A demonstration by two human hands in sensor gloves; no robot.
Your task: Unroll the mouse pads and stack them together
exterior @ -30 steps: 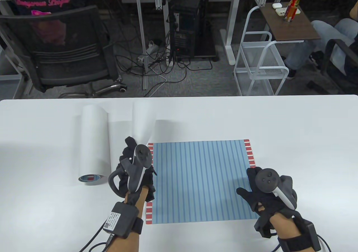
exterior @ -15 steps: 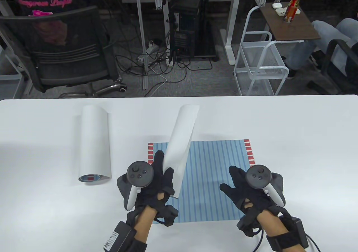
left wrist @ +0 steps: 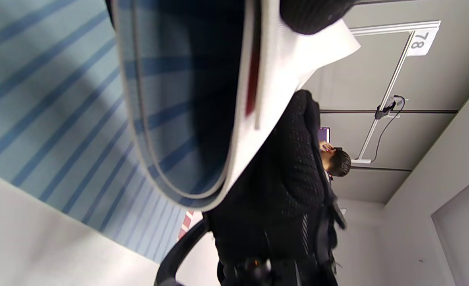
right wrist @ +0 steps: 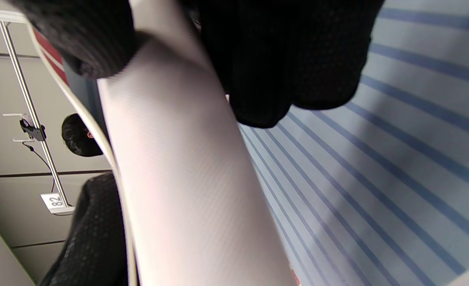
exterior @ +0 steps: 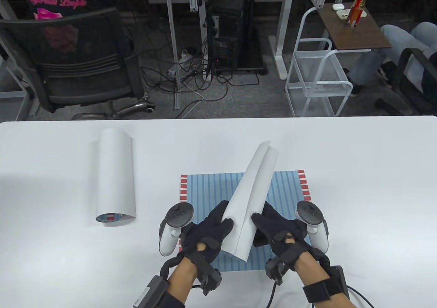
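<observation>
A blue striped mouse pad [exterior: 218, 192] with red-and-white end bands lies flat on the white table [exterior: 358, 185]. Both hands hold a second, rolled pad [exterior: 251, 198], white side out, above it at a slant. My left hand [exterior: 208, 231] grips the roll's left side near its lower end, and my right hand [exterior: 278, 231] grips its right side. The left wrist view looks into the roll's open end [left wrist: 186, 119], blue striped inside. The right wrist view shows the roll's white outside [right wrist: 178, 167] under my fingers [right wrist: 282, 59]. A third rolled pad [exterior: 115, 175] lies at the left.
The table's far edge [exterior: 218, 118] runs across the middle of the table view. Beyond it stand an office chair [exterior: 78, 58], a computer tower with cables [exterior: 227, 31] and a white wire rack [exterior: 317, 79].
My left hand lifted the rolled pad from the flat pad's left side and swung it rightward over the flat pad. My right hand moved left and took hold of it.
</observation>
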